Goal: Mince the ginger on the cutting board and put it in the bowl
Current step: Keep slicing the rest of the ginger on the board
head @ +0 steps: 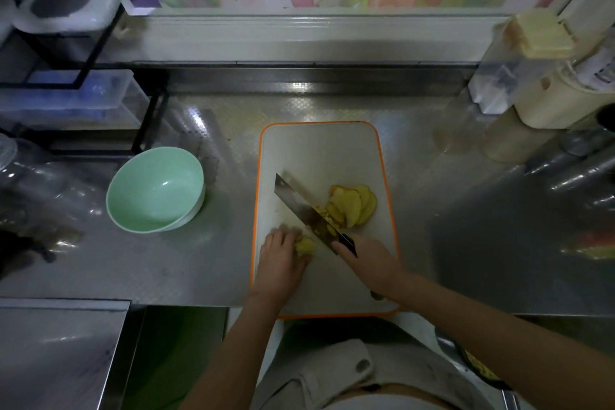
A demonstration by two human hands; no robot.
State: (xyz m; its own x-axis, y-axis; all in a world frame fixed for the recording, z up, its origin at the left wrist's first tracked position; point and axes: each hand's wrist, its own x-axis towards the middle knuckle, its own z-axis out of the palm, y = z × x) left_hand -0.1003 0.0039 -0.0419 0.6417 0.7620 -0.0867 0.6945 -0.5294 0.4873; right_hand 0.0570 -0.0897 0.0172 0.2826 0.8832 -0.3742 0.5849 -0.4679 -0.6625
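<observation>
A white cutting board (319, 150) with an orange rim lies on the steel counter. Several yellow ginger slices (352, 206) are fanned out on its right side. My left hand (281, 258) holds a small piece of ginger (305, 246) down on the board near its left edge. My right hand (364, 260) grips the black handle of a cleaver (301, 205), whose blade slants up-left across the board between the piece and the slices. A pale green bowl (156, 190) stands empty on the counter, left of the board.
A black wire rack with plastic boxes (66, 100) stands at the back left. Clear and cream containers (539, 86) crowd the back right. Clear bottles (33, 190) lie at the far left. A raised steel surface (60, 353) sits at the near left.
</observation>
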